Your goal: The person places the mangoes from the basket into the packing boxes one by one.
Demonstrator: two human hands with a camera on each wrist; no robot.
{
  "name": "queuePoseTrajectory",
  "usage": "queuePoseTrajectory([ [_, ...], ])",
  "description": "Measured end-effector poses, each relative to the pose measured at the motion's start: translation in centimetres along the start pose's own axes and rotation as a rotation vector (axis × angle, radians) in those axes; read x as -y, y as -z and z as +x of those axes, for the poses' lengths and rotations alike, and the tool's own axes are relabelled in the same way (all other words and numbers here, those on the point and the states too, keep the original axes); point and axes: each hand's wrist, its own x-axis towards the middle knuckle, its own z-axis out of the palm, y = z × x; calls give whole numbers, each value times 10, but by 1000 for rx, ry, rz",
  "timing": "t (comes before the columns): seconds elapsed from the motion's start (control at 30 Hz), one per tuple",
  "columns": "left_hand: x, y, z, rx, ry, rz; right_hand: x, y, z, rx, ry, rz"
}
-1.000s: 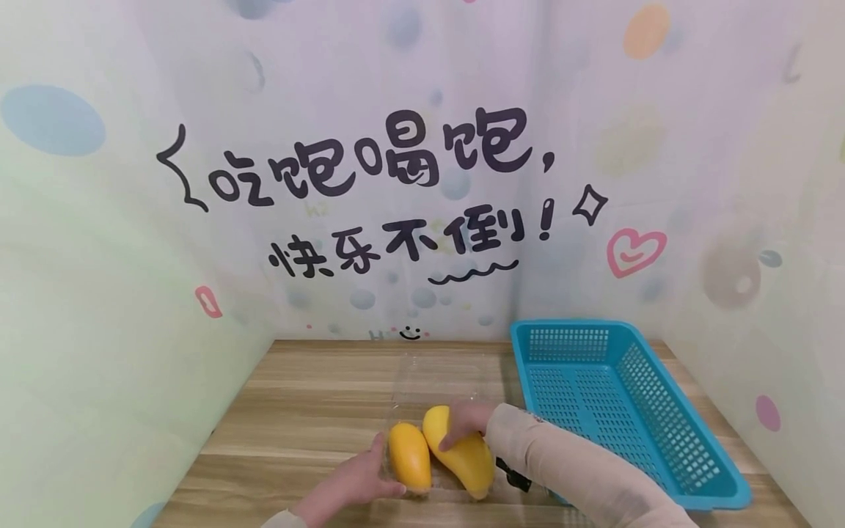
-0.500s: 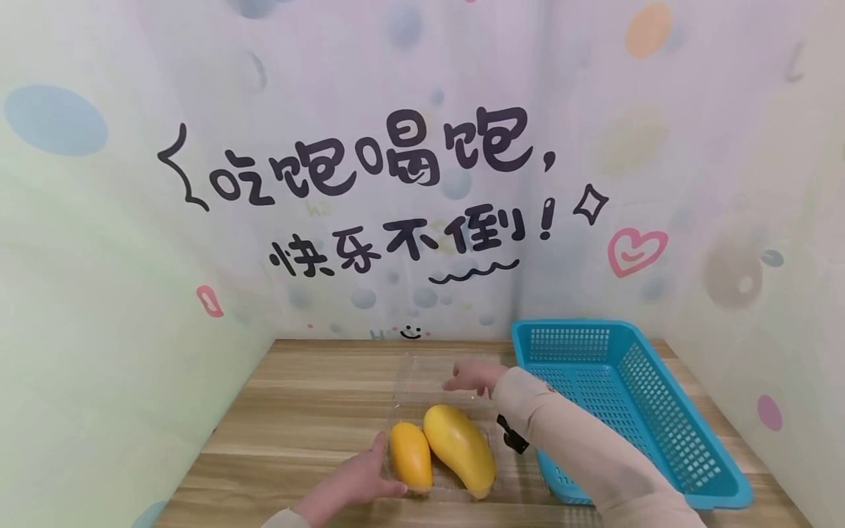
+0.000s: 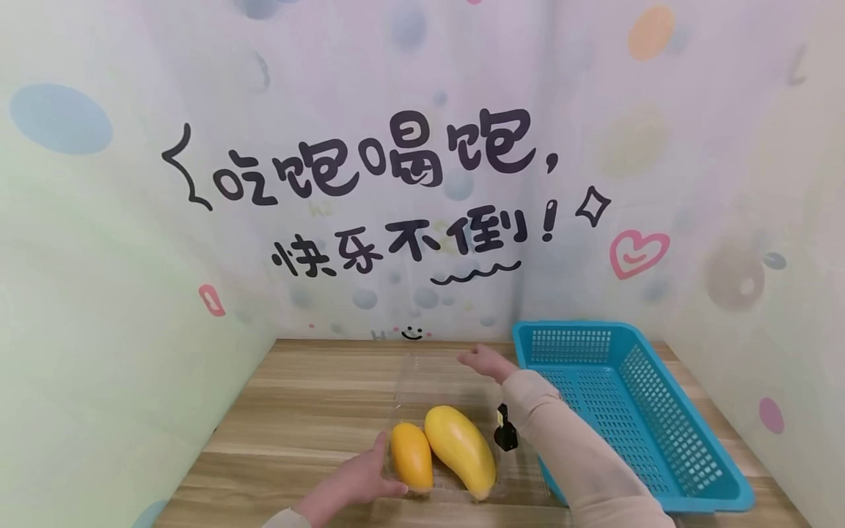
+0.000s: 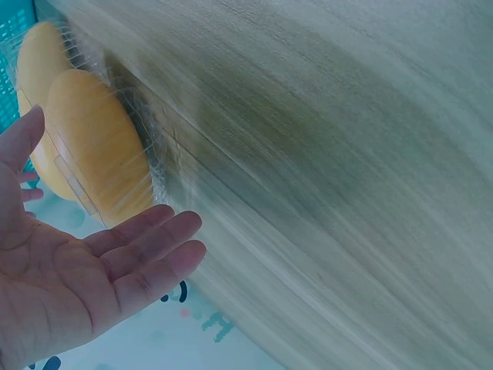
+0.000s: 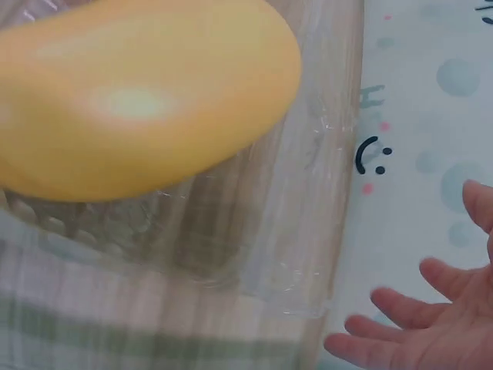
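Note:
Two yellow mangoes, a smaller one [image 3: 412, 457] and a larger one [image 3: 461, 449], lie side by side in a clear plastic clamshell box [image 4: 158, 166]. Its transparent lid [image 3: 429, 381] is folded back flat toward the wall. My left hand [image 3: 356, 477] rests at the box's left front corner, thumb in front and fingers along the side; the left wrist view shows these fingers fairly straight. My right hand [image 3: 487, 362] is over the far right corner of the lid. Its fingers [image 5: 400, 308] are spread and hold nothing in the right wrist view.
A blue perforated plastic basket [image 3: 700, 447] stands to the right of the box, partly behind my right sleeve [image 3: 581, 455]. A small black device [image 3: 505, 431] shows beneath the right wrist. A printed curtain [image 3: 396, 73] encloses the wooden table [image 3: 297, 411] at the back and sides.
My right hand has let go of the larger mango and moved away to the far edge of the lid. The left hand has stayed at the box.

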Motion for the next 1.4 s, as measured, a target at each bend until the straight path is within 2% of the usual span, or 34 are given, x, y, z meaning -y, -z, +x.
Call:
queuePoseTrajectory([
  [0.23,1,0,0,2,3,-11,-16,-7,6,-84,-33,130],
  [0.5,-1,1,0,8,13,-29,-31,-14,13,-191,-85,29],
  [0.53,0,1,0,9,14,-31,-25,-15,5,-194,-90,39],
  [0.6,0,1,0,8,15,-34,-28,-18,8,-200,-106,55],
  [0.63,0,1,0,7,15,-35,-35,-21,17,-203,-109,75],
  [0.7,0,0,0,3,15,-34,-49,-24,28,-199,-65,138],
  [0.77,0,0,0,-3,14,-27,-87,-35,73,-180,-37,220],
  [0.83,-1,1,0,-7,11,-23,-106,-41,93,-159,-28,265],
  [0.87,-1,1,0,-9,8,-21,-106,-42,93,-142,-34,276],
  [0.93,-1,1,0,-12,7,-17,-99,-44,89,-123,-112,278],
  [1.0,-2,1,-1,-17,7,-15,-73,-38,57,-106,-154,246],
  [1.07,-2,1,0,-20,8,-9,-56,-34,33,-91,-151,247],
  [1.2,-2,1,0,-20,16,-3,-34,-29,-1,-76,-115,293],
  [1.3,-2,1,1,-12,21,0,-27,-28,-10,-71,-109,311],
  [1.4,-2,2,0,-9,20,1,-35,-28,0,-65,-121,305],
])
